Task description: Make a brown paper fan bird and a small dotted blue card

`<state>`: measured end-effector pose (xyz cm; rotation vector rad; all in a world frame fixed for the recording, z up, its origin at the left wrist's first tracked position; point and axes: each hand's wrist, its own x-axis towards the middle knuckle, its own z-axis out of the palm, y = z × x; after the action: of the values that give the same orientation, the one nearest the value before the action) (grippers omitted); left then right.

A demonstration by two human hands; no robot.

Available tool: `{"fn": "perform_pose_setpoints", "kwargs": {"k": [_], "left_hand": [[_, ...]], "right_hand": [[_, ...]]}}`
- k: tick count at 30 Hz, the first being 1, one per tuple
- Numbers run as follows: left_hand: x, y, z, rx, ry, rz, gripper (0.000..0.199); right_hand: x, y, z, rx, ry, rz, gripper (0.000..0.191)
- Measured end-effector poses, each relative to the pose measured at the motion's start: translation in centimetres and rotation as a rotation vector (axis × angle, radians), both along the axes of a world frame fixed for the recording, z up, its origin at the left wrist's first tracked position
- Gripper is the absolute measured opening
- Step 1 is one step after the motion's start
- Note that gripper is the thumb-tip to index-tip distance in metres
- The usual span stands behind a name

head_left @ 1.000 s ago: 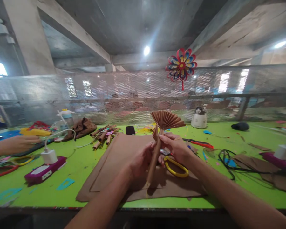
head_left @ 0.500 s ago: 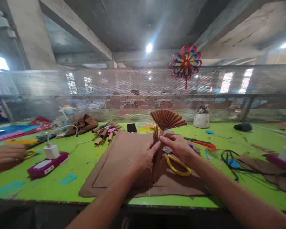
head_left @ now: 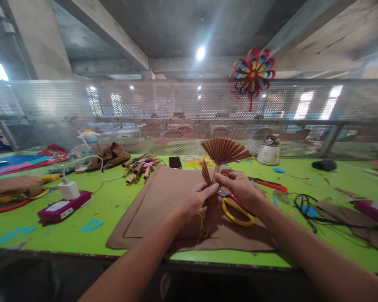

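A pleated brown paper fan (head_left: 226, 151) stands spread at the top of a rolled brown paper stem (head_left: 211, 214). My left hand (head_left: 197, 201) is closed round the stem, its thumb pressed on the front, with a smaller folded piece (head_left: 206, 172) above its fingers. Pinching the stem just under the fan from the right is my right hand (head_left: 239, 186). Thin yellow string (head_left: 203, 228) hangs by the stem. Scissors with yellow handles (head_left: 239, 216) lie below my right hand on brown paper sheets (head_left: 164, 197).
Rolled brown tubes (head_left: 141, 167) and a phone (head_left: 175, 162) lie behind the sheets. A purple power strip (head_left: 64, 207) is at left, beside another person's hand (head_left: 22, 186). Red-handled pliers (head_left: 271, 184), a white bottle (head_left: 269, 152) and black cable (head_left: 302, 209) are at right.
The view has tilted down and shifted slightly. Both my hands keep their hold on the stem, which is a little more upright. The other person's hand now has the yellow tool lower, near the scissors there.
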<state>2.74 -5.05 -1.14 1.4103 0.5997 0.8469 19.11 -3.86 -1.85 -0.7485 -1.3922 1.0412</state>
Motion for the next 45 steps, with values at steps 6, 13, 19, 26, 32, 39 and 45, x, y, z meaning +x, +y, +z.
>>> {"fn": "perform_pose_setpoints", "kwargs": {"k": [6, 13, 19, 26, 32, 39, 45], "left_hand": [[-0.4, 0.3, -0.2, -0.061, -0.031, -0.030, 0.040], [-0.1, 0.3, 0.0, -0.022, -0.023, 0.015, 0.044], [0.0, 0.7, -0.2, -0.062, -0.046, 0.046, 0.045], [0.1, 0.9, -0.2, -0.203, -0.121, 0.059, 0.031], [0.1, 0.8, -0.1, -0.263, -0.115, 0.001, 0.032], [0.2, 0.8, 0.1, -0.260, -0.088, -0.020, 0.030], [0.3, 0.8, 0.3, -0.268, -0.117, -0.004, 0.025]], "right_hand": [[0.2, 0.2, 0.1, 0.002, 0.035, 0.039, 0.020], [0.1, 0.1, 0.0, -0.020, 0.056, 0.053, 0.020], [0.1, 0.0, 0.4, -0.057, 0.069, 0.067, 0.023], [0.1, -0.4, 0.6, -0.137, 0.098, 0.159, 0.024], [0.1, 0.0, 0.4, -0.107, 0.137, 0.151, 0.022], [0.2, -0.1, 1.0, -0.052, 0.109, 0.120, 0.028], [-0.1, 0.5, 1.1, -0.018, 0.122, 0.117, 0.030]]}}
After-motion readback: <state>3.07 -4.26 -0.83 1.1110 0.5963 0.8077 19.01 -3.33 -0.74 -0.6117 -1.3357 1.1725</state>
